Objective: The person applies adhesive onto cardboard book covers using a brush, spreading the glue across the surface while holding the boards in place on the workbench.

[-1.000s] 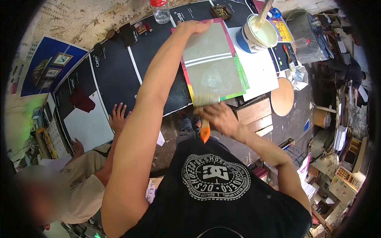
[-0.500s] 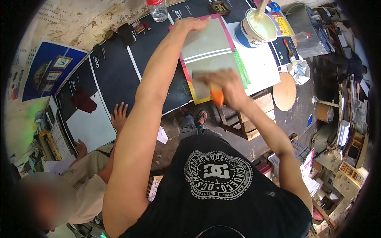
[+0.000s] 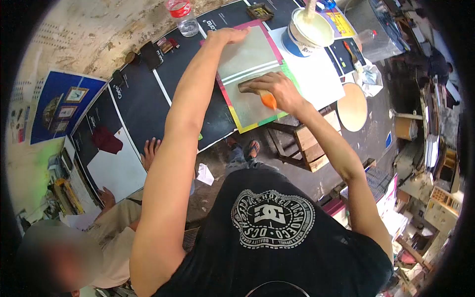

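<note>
A flat, grey-meshed screen [image 3: 245, 57] edged with pink, yellow and green tape lies on the black-covered table. Two pale bands run across its middle. My left hand [image 3: 228, 35] rests over its far left corner, fingers stretched out. Lower on the screen, my right hand [image 3: 279, 90] grips a squeegee [image 3: 250, 86] with a worn wooden body; an orange part shows at its near end. My fingers hide some of the squeegee. Under the screen's right side extends a white sheet [image 3: 316, 74].
A tub of pale paste [image 3: 316, 29] with a stick in it stands right of the screen. A plastic bottle [image 3: 187, 24] is at the back. At left, a co-worker's hands touch a white board [image 3: 114, 161] beside a dark red cloth [image 3: 106, 140]. A wooden stool [image 3: 311, 143] stands below the table.
The view has shifted slightly. My right hand, blurred before, has moved a little farther up the screen with the squeegee. My left hand keeps its place at the far corner.
</note>
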### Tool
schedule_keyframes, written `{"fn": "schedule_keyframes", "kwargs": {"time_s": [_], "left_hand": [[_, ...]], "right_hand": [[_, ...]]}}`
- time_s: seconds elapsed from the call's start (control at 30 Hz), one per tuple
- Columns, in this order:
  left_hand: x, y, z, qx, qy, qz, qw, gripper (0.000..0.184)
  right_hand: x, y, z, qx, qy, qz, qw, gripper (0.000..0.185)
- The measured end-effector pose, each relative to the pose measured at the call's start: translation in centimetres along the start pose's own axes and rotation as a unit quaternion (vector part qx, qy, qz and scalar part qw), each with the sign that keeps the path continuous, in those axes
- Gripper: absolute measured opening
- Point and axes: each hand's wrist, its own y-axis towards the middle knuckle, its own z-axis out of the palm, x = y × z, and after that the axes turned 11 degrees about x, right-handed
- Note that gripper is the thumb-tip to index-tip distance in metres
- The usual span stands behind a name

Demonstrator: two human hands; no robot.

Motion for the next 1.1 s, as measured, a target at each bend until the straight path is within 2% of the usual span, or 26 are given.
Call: {"fn": "schedule_keyframes", "kwargs": {"time_s": [0.07, 0.17, 0.23, 0.27, 0.37, 0.43, 0.47, 0.57, 0.6, 0.7, 0.73, 0.77, 0.83, 0.93, 0.97, 1.03, 1.1], "left_hand": [[-0.3, -0.4, -0.2, 0.017, 0.011, -0.007, 1.000, 0.094], [-0.4, -0.9, -0.6, 0.037, -0.001, 0.002, 0.999, 0.094], [0.2, -0.1, -0.6, 0.040, -0.020, 0.036, 0.998, 0.095], [0.3, 0.0, -1.0, 0.062, -0.036, 0.017, 0.997, 0.096], [-1.7, -2.6, -1.9, 0.125, -0.052, -0.013, 0.991, 0.095], [-2.1, -3.1, -2.0, 0.144, -0.042, -0.004, 0.989, 0.090], [-2.2, -2.7, -2.1, 0.162, -0.050, -0.012, 0.985, 0.087], [0.1, 0.9, -1.3, 0.098, -0.016, 0.005, 0.995, 0.089], [-0.6, 0.3, -1.2, 0.115, -0.049, -0.028, 0.992, 0.083], [0.3, 0.7, -1.4, 0.115, -0.043, -0.021, 0.992, 0.082], [0.2, 0.4, -1.7, 0.128, -0.042, -0.009, 0.991, 0.079], [-0.2, 0.3, -1.7, 0.122, -0.018, -0.023, 0.992, 0.077], [-2.7, -2.8, -2.0, 0.111, 0.036, -0.050, 0.992, 0.074], [-3.1, -2.1, -1.9, 0.097, 0.054, -0.049, 0.993, 0.072], [-2.8, -2.0, -1.6, 0.091, 0.053, -0.049, 0.993, 0.072], [-1.9, -2.0, -1.0, 0.078, 0.047, -0.053, 0.994, 0.071], [-2.0, -3.1, -0.5, 0.022, 0.088, -0.045, 0.995, 0.068]], "right_hand": [[-1.8, -0.7, 2.2, 0.058, 0.022, -0.021, 0.998, 0.037], [3.4, -6.5, 0.7, 0.133, 0.040, 0.044, 0.989, 0.042], [5.6, -8.5, -1.4, 0.162, 0.046, 0.045, 0.985, 0.045], [5.2, -8.5, -2.1, 0.187, 0.018, 0.054, 0.981, 0.045], [3.8, -4.7, -3.8, 0.012, 0.027, 0.039, 0.999, 0.042], [0.3, -3.3, -3.0, 0.056, -0.048, 0.012, 0.997, 0.038], [-1.0, -3.6, -1.9, 0.160, -0.012, 0.047, 0.986, 0.037], [-0.5, -7.3, -2.6, 0.249, -0.025, 0.054, 0.967, 0.035], [0.7, -7.9, -4.4, 0.286, -0.023, 0.061, 0.956, 0.030], [-0.3, -7.0, -7.1, 0.236, -0.003, 0.059, 0.970, 0.032], [-0.8, -5.2, -7.5, 0.168, 0.094, 0.048, 0.980, 0.032], [-0.6, -4.1, -8.5, 0.118, -0.008, 0.078, 0.990, 0.034], [-5.6, -2.1, -5.9, 0.047, -0.048, 0.030, 0.997, 0.037], [-5.4, -3.1, -4.7, 0.169, -0.051, 0.081, 0.981, 0.037], [-4.5, -4.6, -5.5, 0.252, -0.007, 0.127, 0.959, 0.032], [-3.2, -8.2, -5.9, 0.296, -0.022, 0.146, 0.944, 0.034], [-0.9, -10.9, -7.3, 0.307, -0.037, 0.156, 0.938, 0.028]]}}
